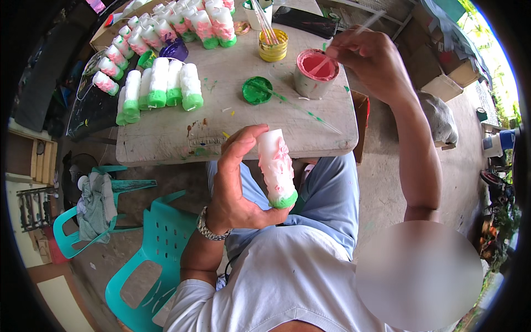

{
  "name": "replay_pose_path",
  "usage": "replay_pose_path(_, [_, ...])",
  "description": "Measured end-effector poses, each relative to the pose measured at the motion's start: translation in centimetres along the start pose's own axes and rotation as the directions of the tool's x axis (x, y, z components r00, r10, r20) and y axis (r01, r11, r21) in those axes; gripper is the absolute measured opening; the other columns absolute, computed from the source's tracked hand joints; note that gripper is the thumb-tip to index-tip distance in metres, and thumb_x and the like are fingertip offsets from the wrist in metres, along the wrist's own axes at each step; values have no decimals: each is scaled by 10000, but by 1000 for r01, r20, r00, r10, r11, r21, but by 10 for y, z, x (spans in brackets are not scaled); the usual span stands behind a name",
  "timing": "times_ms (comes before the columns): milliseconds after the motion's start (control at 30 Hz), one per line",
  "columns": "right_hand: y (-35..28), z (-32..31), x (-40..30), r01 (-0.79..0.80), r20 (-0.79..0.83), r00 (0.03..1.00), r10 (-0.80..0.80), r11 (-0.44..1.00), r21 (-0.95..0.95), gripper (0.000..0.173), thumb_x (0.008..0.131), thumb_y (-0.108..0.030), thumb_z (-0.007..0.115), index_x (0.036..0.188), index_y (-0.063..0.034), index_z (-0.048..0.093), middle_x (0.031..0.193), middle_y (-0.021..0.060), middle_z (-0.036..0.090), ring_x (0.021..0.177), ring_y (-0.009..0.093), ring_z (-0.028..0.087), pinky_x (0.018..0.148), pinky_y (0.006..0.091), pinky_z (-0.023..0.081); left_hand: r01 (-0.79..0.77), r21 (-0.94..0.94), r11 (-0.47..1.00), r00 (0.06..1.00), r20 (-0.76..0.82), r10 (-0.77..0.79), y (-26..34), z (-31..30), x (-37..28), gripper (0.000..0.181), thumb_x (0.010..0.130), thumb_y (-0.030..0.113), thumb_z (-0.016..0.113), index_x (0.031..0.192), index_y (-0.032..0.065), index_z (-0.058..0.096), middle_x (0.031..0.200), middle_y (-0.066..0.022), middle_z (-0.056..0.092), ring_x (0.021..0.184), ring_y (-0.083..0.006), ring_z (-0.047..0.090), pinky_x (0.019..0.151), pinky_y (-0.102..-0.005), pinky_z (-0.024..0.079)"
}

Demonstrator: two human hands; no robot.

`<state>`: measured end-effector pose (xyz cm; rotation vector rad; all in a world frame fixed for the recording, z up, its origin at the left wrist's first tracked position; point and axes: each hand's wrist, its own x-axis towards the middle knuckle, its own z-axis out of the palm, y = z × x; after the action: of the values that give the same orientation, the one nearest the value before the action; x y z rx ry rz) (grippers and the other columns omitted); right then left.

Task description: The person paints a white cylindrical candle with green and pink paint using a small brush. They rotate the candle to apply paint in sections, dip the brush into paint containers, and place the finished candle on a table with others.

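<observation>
My left hand (242, 182) holds a white pillar candle (276, 170) by its two ends, fingertips at the top and thumb at the green base. Pink paint covers part of the raised pattern on its side; the candle leans slightly. In my right hand (369, 58) is a thin paintbrush (321, 65) with a pale, blurred handle. Its lower end reaches into a pot of pink paint (315, 85) near the table's right edge. A small lid of green paint (254, 92) lies left of the pot, with another thin brush (307, 111) resting across it.
White candles with green bases (158, 85) stand on the table (232, 137); many pink-painted ones (203, 27) stand behind. A yellow jar (274, 49) holds several brushes. Near the back lie a black phone-like object (305, 21) and a purple paint container (174, 50). Green plastic chairs (166, 224) stand to the left.
</observation>
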<state>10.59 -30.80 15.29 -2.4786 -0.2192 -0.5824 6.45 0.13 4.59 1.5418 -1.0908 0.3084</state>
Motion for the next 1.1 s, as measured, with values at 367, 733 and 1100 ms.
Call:
replay_pose_path(367, [-4, -39, -34, 63, -66, 996, -64, 998, -5, 163, 934, -145, 762, 986, 9, 779, 937, 81, 742, 896, 217, 701, 836, 332, 538, 2, -10, 1000, 1000, 0, -2, -5, 6, -1, 1083, 633, 184, 936, 1512, 45, 319, 1466, -264, 513, 1319, -393, 541, 1114, -498, 432])
replay_pose_path(733, [-54, 40, -143, -49, -80, 953, 291, 410, 911, 150, 1048, -133, 652, 1013, 8, 611, 940, 122, 736, 841, 122, 682, 763, 263, 548, -3, 62, 998, 999, -33, 5, 0, 10, 2, 1091, 585, 126, 913, 1507, 38, 336, 1458, -270, 519, 1298, -395, 528, 1087, -494, 432])
replay_pose_path(1100, [-72, 69, -153, 100, -216, 947, 239, 419, 903, 92, 1038, -36, 633, 1075, 42, 604, 980, 126, 695, 901, 175, 693, 812, 314, 576, -11, 51, 999, 999, -30, 12, 5, 12, 2, 1083, 578, 93, 891, 1508, 38, 339, 1448, -275, 524, 1281, -396, 536, 1065, -490, 440])
